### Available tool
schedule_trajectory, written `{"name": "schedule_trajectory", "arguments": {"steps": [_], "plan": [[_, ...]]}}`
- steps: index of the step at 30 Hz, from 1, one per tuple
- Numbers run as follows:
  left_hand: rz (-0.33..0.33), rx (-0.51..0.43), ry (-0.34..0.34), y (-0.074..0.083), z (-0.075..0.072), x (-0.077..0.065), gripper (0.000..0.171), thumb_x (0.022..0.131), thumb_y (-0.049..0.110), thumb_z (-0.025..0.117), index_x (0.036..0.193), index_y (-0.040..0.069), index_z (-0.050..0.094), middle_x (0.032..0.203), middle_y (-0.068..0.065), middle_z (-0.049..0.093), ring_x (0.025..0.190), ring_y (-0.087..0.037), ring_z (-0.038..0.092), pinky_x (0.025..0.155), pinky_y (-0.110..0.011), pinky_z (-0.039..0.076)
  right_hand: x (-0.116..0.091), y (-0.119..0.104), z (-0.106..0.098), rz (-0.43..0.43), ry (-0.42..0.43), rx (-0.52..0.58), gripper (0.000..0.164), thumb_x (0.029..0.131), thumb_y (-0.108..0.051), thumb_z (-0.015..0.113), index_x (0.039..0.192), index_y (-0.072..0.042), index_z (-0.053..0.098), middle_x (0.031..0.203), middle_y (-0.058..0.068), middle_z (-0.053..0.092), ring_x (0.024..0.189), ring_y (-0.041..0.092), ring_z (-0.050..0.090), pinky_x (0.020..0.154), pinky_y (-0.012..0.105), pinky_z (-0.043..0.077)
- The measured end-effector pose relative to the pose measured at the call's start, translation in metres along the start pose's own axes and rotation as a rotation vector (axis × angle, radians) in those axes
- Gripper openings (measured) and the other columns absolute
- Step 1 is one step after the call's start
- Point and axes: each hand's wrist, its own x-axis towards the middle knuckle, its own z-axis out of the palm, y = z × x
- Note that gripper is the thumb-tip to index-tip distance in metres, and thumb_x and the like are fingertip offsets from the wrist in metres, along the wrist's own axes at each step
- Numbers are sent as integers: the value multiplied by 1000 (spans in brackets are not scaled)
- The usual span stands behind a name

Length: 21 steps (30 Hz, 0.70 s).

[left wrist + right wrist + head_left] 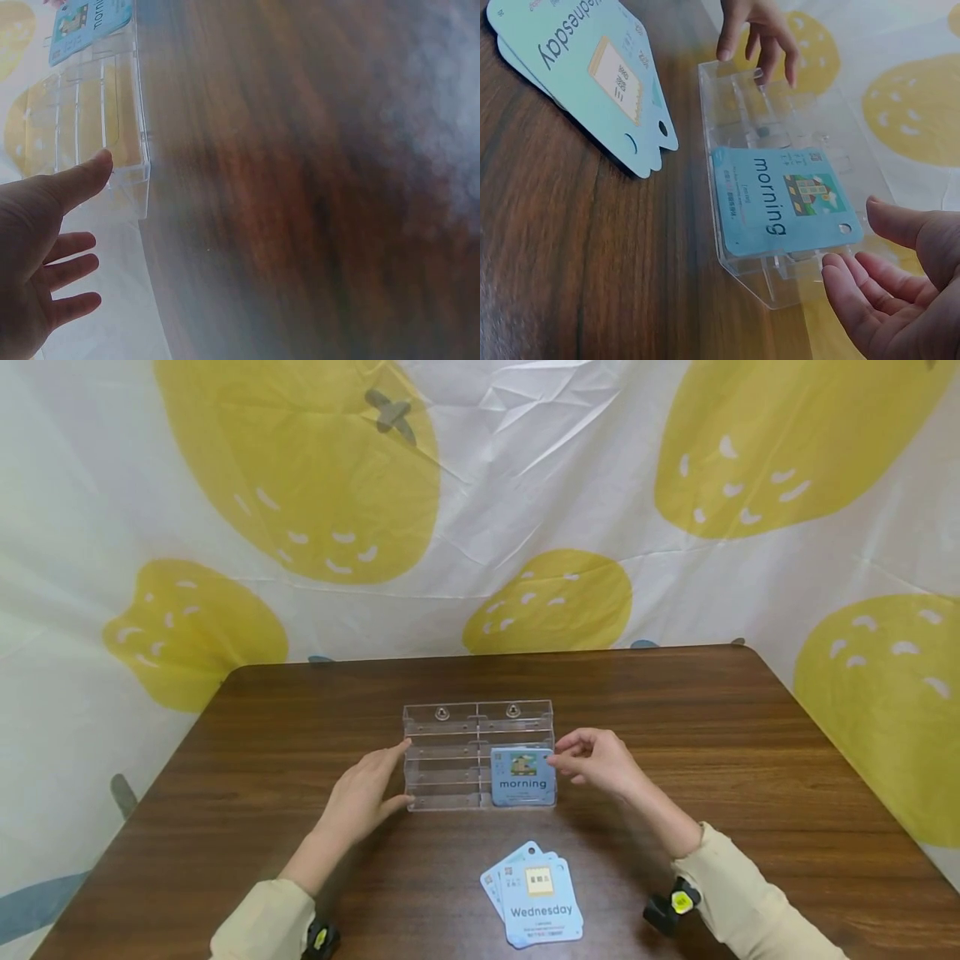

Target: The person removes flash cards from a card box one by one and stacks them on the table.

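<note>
A clear plastic rack [442, 768] with tiered compartments in two columns stands on the table. In its lower right compartment sits a light blue flashcard [522, 778] reading "morning", also seen in the right wrist view. My left hand [360, 793] rests its fingertips and thumb at the rack's left side, fingers spread. By the right side of the rack is my right hand [603, 764]. In the right wrist view its thumb and fingers stand apart beside the card's holed corner, with nothing between them. Whether any fingertip touches the rack there I cannot tell.
A fanned stack of light blue flashcards [542, 902], "Wednesday" on top, lies on the brown wooden table [300, 710] in front of the rack. Behind the table's far edge hangs a white cloth [360, 618] with yellow fruit prints.
</note>
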Motion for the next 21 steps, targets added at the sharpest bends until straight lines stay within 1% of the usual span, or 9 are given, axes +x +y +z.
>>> {"name": "schedule_trajectory", "arguments": {"steps": [4,5,8,11,14,18,21], "plan": [[1,0,4,0,1,0,78,69,26,78,135,8,40,119,-15,57,110,-32,52,90,-46,45,2,1,5,12,22,-6,35,75,-21,74,94,6,62,77,11,63,68,15,60,61,33,55],[1,-1,6,0,1,-1,78,69,26,79,135,8,41,119,-15,57,110,-32,52,89,-46,45,3,2,7,21,34,-13,33,75,-19,74,94,6,63,78,11,63,68,15,59,61,34,55],[1,-2,10,0,1,-1,78,68,25,79,135,8,41,120,-15,57,110,-31,53,89,-46,45,6,6,12,7,78,-39,28,75,-14,74,91,5,63,75,10,63,64,13,58,58,32,54],[-1,-3,6,0,0,-1,79,68,25,79,135,8,41,120,-15,57,110,-32,52,90,-47,45,7,9,17,-36,133,-80,24,73,-13,75,86,3,64,72,8,64,60,11,56,53,29,53],[-4,-4,-1,1,0,-1,79,69,26,78,135,7,40,120,-16,57,111,-32,52,90,-47,44,8,12,22,-101,190,-133,22,71,-13,77,82,1,63,69,6,63,58,11,55,51,24,50],[-8,-6,-7,1,-1,0,78,70,27,78,136,8,40,121,-15,56,111,-32,52,90,-47,44,9,16,26,-188,250,-199,23,69,-14,79,78,-2,62,66,3,61,58,12,55,51,20,46],[-12,-3,-14,1,-1,0,78,70,27,78,136,9,40,121,-15,56,111,-32,52,90,-47,44,10,18,28,-229,274,-228,22,68,-13,79,74,-5,60,63,1,58,57,11,54,51,19,46]]}}
